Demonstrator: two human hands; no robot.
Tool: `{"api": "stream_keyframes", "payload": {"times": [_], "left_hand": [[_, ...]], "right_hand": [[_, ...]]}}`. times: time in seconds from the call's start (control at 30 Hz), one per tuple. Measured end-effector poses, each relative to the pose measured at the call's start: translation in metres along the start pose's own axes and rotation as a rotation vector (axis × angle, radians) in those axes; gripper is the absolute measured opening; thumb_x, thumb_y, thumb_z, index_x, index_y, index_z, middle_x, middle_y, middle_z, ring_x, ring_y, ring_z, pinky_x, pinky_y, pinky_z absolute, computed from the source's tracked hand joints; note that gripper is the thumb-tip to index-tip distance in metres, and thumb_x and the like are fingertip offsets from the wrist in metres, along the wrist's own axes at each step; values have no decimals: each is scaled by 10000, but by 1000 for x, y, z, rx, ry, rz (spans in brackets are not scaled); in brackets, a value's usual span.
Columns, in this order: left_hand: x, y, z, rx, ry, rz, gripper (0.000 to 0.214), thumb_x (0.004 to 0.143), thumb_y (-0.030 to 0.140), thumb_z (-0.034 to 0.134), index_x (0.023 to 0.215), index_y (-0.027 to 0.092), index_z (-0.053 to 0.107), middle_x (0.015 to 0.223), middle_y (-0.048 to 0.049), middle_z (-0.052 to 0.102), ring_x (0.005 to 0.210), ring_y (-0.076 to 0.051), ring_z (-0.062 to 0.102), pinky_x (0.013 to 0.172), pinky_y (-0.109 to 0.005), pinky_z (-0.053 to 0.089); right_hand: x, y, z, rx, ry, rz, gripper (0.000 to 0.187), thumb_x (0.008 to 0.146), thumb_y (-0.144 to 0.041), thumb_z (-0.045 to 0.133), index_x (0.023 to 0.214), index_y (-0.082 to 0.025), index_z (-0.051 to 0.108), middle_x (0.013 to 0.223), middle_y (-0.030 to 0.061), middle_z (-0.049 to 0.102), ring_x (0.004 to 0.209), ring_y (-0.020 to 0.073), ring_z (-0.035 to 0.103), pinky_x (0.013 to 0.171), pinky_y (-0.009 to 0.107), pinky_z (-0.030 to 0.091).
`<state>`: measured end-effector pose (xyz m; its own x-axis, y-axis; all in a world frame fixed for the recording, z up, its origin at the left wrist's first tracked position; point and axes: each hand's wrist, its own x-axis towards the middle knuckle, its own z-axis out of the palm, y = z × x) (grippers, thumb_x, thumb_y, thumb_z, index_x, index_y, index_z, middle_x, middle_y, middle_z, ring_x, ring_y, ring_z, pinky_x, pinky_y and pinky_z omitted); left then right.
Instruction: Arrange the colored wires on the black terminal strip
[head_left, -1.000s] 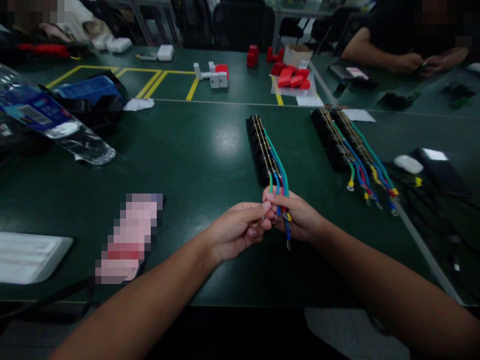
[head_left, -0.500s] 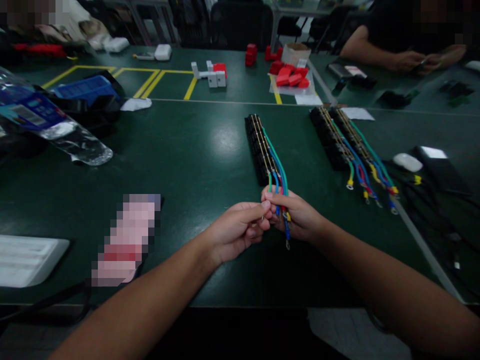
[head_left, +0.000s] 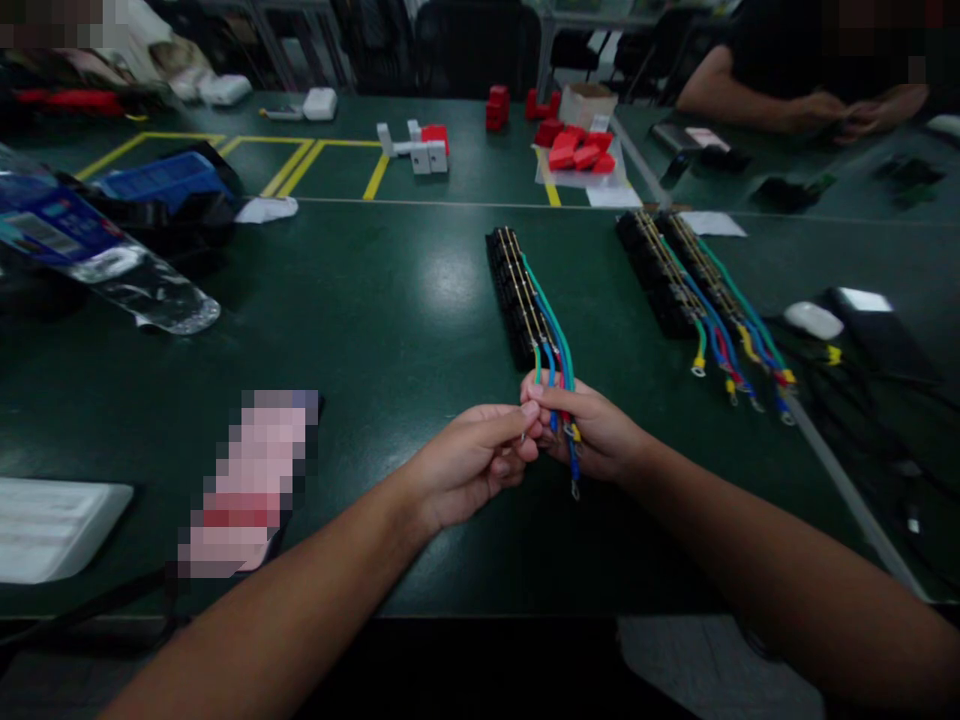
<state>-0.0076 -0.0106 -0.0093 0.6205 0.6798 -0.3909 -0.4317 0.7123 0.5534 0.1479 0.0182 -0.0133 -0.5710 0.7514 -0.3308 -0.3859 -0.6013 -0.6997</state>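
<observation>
A black terminal strip (head_left: 510,290) lies on the dark green table (head_left: 390,330) just ahead of my hands. Green, blue and red wires (head_left: 553,345) run from it toward me. My right hand (head_left: 596,435) is closed around the bundle of wire ends, and a blue wire with a ring lug (head_left: 575,480) hangs below it. My left hand (head_left: 472,465) pinches one wire end between thumb and fingers, touching the right hand.
Two more wired terminal strips (head_left: 675,275) lie to the right, near a white mouse (head_left: 814,320). A plastic bottle (head_left: 97,260) and a blue-and-black case (head_left: 172,190) sit at left. Red blocks (head_left: 581,150) are at the back. Another person's hands (head_left: 847,110) work at far right.
Both hands keep their hold on the wires. The view has shifted slightly, so the table items sit a little to the left and higher.
</observation>
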Motion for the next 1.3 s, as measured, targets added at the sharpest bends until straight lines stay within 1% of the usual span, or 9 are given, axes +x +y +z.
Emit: {"api": "stream_keyframes", "payload": {"times": [0.1, 0.23, 0.37, 0.6, 0.8, 0.97, 1.3], "left_hand": [[0, 0, -1, -6, -1, 0, 199, 835, 284, 661, 764, 114, 588, 531, 43, 514, 376, 3, 323, 413, -147, 192], [0, 0, 1, 4, 6, 4, 200, 848, 287, 647, 779, 109, 587, 579, 22, 560, 382, 5, 334, 417, -145, 206], [-1, 0, 2, 23, 31, 7, 209, 836, 298, 662, 794, 107, 589, 584, 17, 571, 385, 6, 341, 418, -142, 202], [0, -1, -1, -11, 8, 1, 205, 843, 286, 655, 754, 120, 574, 518, 46, 508, 375, -2, 320, 416, -152, 199], [-1, -1, 1, 6, 42, 5, 192, 865, 276, 625, 777, 112, 576, 549, 28, 539, 383, 0, 335, 419, -145, 206], [-2, 0, 2, 20, 40, -4, 190, 861, 278, 625, 787, 111, 575, 559, 27, 541, 388, 3, 341, 426, -141, 213], [-1, 0, 1, 32, 28, -1, 224, 827, 301, 668, 755, 123, 552, 530, 51, 496, 384, 3, 299, 426, -149, 200]], "right_hand": [[0, 0, 0, 4, 10, 1, 215, 735, -247, 758, 757, -140, 573, 559, -25, 596, 488, 73, 587, 481, 146, 501], [0, 0, -1, -11, 19, 4, 210, 738, -248, 750, 767, -146, 569, 553, -30, 583, 481, 78, 580, 474, 156, 497], [0, 1, -2, -25, 25, -4, 199, 749, -246, 739, 770, -149, 566, 540, -33, 576, 473, 81, 574, 465, 157, 486], [0, 0, 0, 1, 10, 1, 193, 742, -235, 748, 752, -142, 580, 555, -30, 585, 493, 71, 579, 486, 148, 492], [0, 0, -1, -13, 28, 2, 195, 735, -235, 750, 767, -144, 581, 559, -31, 581, 494, 80, 588, 482, 158, 499], [0, 0, -1, -15, 16, -3, 189, 744, -236, 742, 758, -146, 577, 562, -26, 587, 501, 82, 591, 496, 162, 503], [0, 0, -1, -5, 29, -3, 192, 736, -234, 748, 758, -139, 583, 557, -34, 567, 504, 78, 584, 498, 157, 498]]}}
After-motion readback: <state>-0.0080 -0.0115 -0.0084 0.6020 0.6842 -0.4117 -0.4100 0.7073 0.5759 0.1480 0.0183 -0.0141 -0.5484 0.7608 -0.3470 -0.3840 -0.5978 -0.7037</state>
